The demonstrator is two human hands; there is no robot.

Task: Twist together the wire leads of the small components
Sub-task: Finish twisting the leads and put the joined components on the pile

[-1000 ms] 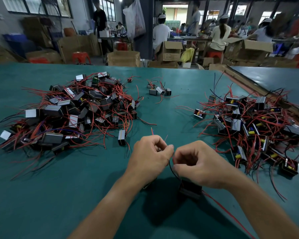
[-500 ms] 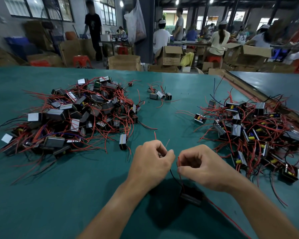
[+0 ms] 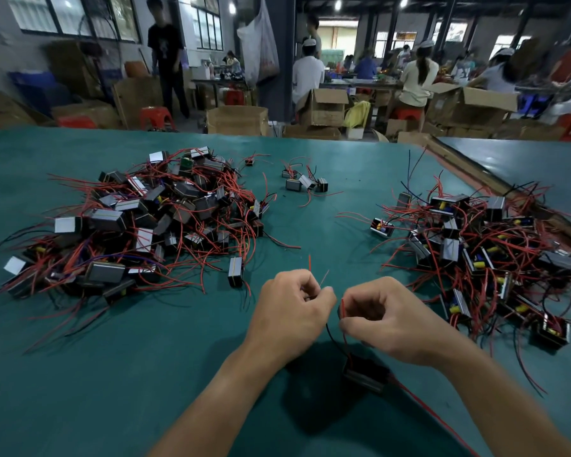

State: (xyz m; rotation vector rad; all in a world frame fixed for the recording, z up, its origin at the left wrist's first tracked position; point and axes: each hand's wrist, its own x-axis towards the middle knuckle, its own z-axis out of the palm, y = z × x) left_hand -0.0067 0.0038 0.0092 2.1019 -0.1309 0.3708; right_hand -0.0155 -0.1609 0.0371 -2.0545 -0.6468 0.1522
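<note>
Fingers of the left hand (image 3: pixel 290 311) are curled tight, and thumb and forefinger pinch two thin wires (image 3: pixel 310 265), whose red ends stand out above the knuckles toward 12 o'clock. The right hand (image 3: pixel 386 321) is curled as well and pinches a red lead (image 3: pixel 343 308) that stands almost upright. The two pinches are just beside each other but do not touch.

Both leads go down to one component (image 3: pixel 365 374), a small dark block with hard edges. It is under the hands, at 5 o'clock from the left pinch and at 7 o'clock from the right one, and the right hand is nearer to it. A black lead (image 3: pixel 330 334) runs from it up toward the left fingers; if it is inside that pinch I cannot tell. The long axis of the leads goes from 6 to 12 o'clock, so I judge that the twist must turn around this line, after the two pinches come together.

The leads look thin and flexible, with smooth insulation. Another red wire (image 3: pixel 426 410) leaves the block toward 4 o'clock over the table (image 3: pixel 80 390), which has a matt green surface.

One pile (image 3: pixel 139 222) of such blocks lies at 10 o'clock, a second pile (image 3: pixel 482 252) at 2 o'clock, and a few pieces (image 3: pixel 305 183) lie at 12 o'clock.
</note>
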